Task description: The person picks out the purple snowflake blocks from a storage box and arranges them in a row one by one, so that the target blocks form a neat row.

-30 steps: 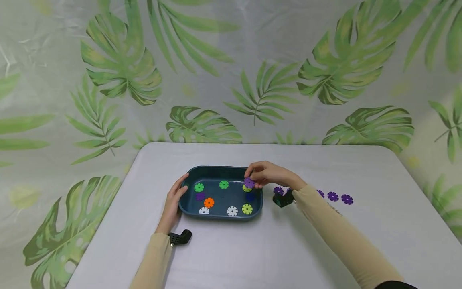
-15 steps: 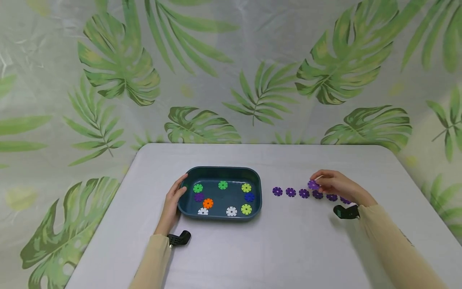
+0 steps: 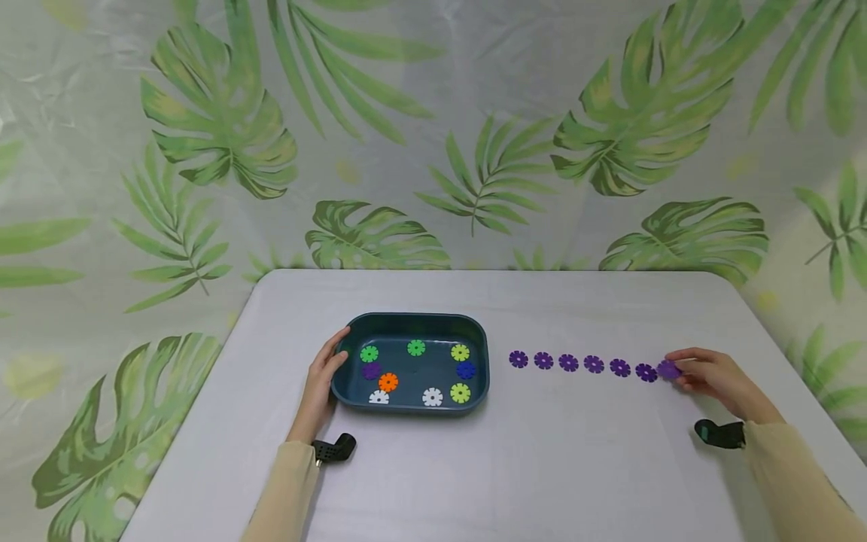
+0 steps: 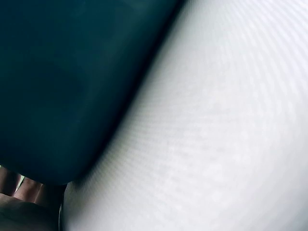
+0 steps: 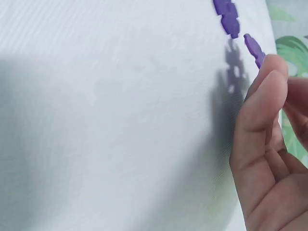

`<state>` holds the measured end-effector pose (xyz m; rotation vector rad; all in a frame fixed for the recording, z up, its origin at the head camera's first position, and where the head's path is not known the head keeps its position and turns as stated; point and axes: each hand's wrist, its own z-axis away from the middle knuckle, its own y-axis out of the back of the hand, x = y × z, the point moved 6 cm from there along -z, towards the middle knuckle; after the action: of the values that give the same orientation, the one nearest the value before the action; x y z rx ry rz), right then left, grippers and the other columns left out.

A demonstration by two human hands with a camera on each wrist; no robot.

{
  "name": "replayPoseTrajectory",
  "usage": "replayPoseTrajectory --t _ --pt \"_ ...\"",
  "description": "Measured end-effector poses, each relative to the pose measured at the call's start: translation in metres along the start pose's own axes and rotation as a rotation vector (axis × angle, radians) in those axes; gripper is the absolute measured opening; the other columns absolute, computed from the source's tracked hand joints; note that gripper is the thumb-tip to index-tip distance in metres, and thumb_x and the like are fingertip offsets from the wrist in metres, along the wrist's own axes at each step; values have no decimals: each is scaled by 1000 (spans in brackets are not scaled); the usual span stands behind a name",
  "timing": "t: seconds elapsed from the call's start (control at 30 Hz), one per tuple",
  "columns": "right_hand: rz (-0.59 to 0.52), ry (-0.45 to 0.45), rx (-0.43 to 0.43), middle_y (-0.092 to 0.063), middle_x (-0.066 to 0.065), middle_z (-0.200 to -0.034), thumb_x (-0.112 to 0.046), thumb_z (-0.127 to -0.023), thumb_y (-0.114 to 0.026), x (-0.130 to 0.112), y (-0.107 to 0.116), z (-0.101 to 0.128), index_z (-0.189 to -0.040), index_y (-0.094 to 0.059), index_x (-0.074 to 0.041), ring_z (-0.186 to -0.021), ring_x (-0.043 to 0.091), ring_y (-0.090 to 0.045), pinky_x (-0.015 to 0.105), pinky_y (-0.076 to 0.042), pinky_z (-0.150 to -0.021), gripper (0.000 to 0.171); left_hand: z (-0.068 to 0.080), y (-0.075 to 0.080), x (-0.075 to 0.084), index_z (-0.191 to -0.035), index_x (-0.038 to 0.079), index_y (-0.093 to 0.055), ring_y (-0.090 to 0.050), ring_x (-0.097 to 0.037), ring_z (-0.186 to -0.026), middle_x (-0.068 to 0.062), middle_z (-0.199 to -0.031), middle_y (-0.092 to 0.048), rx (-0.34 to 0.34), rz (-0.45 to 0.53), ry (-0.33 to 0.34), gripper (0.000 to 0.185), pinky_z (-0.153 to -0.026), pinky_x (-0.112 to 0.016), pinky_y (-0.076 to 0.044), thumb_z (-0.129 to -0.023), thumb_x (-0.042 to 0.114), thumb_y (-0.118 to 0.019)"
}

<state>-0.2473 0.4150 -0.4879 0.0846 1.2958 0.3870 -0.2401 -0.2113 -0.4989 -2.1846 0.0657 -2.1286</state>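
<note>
Pinching a purple disc (image 3: 668,369) between thumb and fingertips, right hand (image 3: 711,378) at the far right end of a row of purple discs (image 3: 582,363) on the white worktop (image 3: 542,467). Held disc just beside the last one in the row, low over the surface; cannot tell whether touching it. In the right wrist view, fingers (image 5: 262,96) curled around the disc (image 5: 253,47), with its shadow on the worktop below. Resting against the left end of a dark teal tray (image 3: 474,325), left hand (image 3: 323,380), fingers gently curved along the rim, thumb on its top edge. Lying in the tray: green, yellow-green, blue, purple, orange and white discs, spread apart. Standing well to the left of the row, the tray. Hanging behind the worktop, a leaf-print backdrop (image 3: 433,135).
</note>
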Motion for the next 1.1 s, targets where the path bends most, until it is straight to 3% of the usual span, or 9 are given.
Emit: replayPoseTrajectory --t 0.13,0.27,0.43,0.6,0.73,0.9,1.1 --pt "172 -7 66 -62 3 -85 -6 -98 -45 2 0 1 -117 -49 21 -67 10 -60 27 -54 -62 33 0 0 0 -145 14 -42 -21 -8 -140 4 -152 -31 -4 5 -4 44 -114 -32 -15 -101 12 -44" --pt "289 2 116 -62 8 -91 -9 -99 -44 -6 -3 -1 -121 -47 20 -67 11 -59 25 -54 -63 37 0 0 0 -145 14 -42 -21 -7 -139 4 -152 -31 -1 10 -5 44 -114 -31 -15 -101 12 -44" --pt "273 58 78 -58 18 -102 -14 -101 -43 -35 -29 -8 -124 -46 18 -72 14 -60 27 -54 -66 39 0 1 -1 -144 14 -43 -21 -7 -139 4 -152 -32 2 16 -5 43 -114 -31 -15 -101 11 -45" --pt "187 121 -42 -51 28 -118 -18 -103 -42 -74 -77 -17 -128 -44 15 -84 18 -61 28 -53 -74 42 -1 1 -2 -144 16 -44 -21 -8 -139 4 -152 -31 -1 10 4 43 -114 -33 -15 -101 13 -45" --pt "80 150 -152 -52 22 -119 -20 -103 -43 -102 -123 -27 -130 -44 12 -90 23 -60 28 -52 -79 42 -1 0 -3 -144 16 -44 -21 -9 -139 4 -152 -31 -4 6 2 43 -114 -34 -14 -101 13 -44" --pt "-37 155 -273 -55 12 -113 -17 -102 -45 -135 -185 -44 -127 -47 10 -87 24 -58 33 -51 -83 37 0 1 -3 -144 17 -44 -22 -9 -139 4 -151 -32 1 -1 1 43 -114 -34 -14 -101 13 -44" --pt "-80 142 -440 -56 20 -119 -16 -100 -48 -169 -264 -61 -126 -51 6 -84 22 -58 32 -51 -79 34 0 0 -1 -144 16 -43 -22 -9 -139 4 -152 -31 -1 13 2 43 -114 -34 -15 -102 13 -44"
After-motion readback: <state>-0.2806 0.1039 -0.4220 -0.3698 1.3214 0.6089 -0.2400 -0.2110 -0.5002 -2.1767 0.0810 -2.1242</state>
